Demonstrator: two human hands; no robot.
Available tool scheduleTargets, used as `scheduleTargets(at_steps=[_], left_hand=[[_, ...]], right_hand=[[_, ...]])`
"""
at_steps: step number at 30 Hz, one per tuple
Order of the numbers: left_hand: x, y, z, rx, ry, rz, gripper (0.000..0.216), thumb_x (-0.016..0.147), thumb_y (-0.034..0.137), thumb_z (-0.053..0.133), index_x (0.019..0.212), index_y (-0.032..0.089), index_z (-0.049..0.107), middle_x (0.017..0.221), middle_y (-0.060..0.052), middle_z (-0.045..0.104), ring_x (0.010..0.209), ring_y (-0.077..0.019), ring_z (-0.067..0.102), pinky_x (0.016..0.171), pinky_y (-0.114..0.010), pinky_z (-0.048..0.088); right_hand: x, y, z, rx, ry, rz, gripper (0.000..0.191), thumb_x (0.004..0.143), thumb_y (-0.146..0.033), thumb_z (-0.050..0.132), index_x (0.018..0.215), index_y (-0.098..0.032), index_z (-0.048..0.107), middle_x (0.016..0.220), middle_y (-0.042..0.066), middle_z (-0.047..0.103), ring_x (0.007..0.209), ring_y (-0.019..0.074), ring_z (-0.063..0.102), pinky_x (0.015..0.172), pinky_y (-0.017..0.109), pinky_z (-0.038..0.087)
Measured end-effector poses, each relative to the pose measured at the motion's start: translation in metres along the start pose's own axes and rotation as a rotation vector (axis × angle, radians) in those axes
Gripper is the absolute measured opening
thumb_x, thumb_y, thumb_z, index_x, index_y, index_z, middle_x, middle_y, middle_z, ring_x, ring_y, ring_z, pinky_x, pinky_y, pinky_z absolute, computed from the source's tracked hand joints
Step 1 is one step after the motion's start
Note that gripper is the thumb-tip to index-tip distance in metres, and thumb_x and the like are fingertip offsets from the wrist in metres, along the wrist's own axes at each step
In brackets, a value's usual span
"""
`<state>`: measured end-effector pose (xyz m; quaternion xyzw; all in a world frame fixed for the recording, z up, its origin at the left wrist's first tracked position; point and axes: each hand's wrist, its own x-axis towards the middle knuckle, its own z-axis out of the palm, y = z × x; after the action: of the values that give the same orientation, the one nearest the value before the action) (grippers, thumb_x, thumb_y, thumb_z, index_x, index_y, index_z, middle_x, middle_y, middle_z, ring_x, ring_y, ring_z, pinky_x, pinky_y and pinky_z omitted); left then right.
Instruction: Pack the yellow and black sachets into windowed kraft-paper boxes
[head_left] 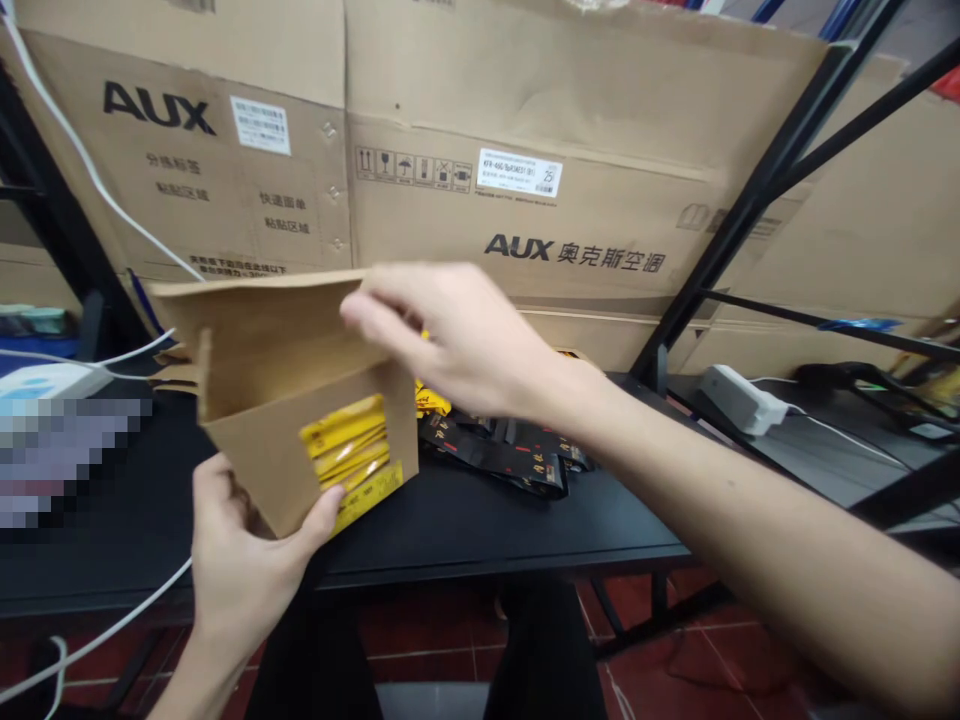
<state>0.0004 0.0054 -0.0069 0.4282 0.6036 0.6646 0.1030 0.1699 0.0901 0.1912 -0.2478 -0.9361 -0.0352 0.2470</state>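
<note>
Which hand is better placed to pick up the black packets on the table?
Right, probably: the right hand is nearer the black packets and only at the top edge of the paper bag, while the left hand is holding the bag, with yellow sachets inside.

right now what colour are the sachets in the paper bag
The sachets in the brown paper bag are bright yellow, clearest in the head view.

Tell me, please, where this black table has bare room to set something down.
Bare tabletop runs along the front edge, right of the paper bag, below the black sachets. Behind the bag it is crowded: black and yellow sachets heap beneath the right hand.
</note>
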Motion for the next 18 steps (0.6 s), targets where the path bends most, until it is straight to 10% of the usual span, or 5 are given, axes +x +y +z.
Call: scheduleTargets(at_steps=[4, 11, 18], left_hand=[[0.005, -0.003, -0.005, 0.019, 0.108, -0.063, 0.058, 0.074, 0.045, 0.087, 0.115, 0.028, 0.048, 0.121, -0.008, 0.068, 0.114, -0.0328, 0.074, 0.099, -0.051, 0.066], [0.005, -0.007, -0.007, -0.011, 0.130, -0.086, 0.060, 0.079, 0.041, 0.084, 0.128, 0.031, 0.050, 0.137, -0.010, 0.065, 0.129, -0.0357, 0.068, 0.114, -0.059, 0.056], [0.003, -0.005, -0.006, 0.045, 0.127, -0.045, 0.064, 0.082, 0.047, 0.081, 0.135, 0.031, 0.048, 0.142, -0.011, 0.062, 0.137, -0.0413, 0.062, 0.123, -0.069, 0.046]], right_hand=[[0.012, 0.044, 0.022, -0.008, 0.287, 0.157, 0.024, 0.109, -0.026, 0.043, 0.114, -0.018, 0.065, 0.106, 0.005, 0.073, 0.099, 0.0179, 0.066, 0.092, 0.032, 0.050], [0.017, 0.115, 0.096, -0.138, -0.372, 0.368, 0.038, 0.101, -0.024, 0.056, 0.135, -0.008, 0.064, 0.140, 0.022, 0.070, 0.125, 0.0310, 0.069, 0.105, 0.040, 0.051], [0.042, 0.117, 0.140, -0.142, -0.413, 0.454, 0.076, 0.095, -0.064, 0.061, 0.148, -0.009, 0.058, 0.141, 0.026, 0.069, 0.133, 0.0404, 0.065, 0.108, 0.050, 0.052]])
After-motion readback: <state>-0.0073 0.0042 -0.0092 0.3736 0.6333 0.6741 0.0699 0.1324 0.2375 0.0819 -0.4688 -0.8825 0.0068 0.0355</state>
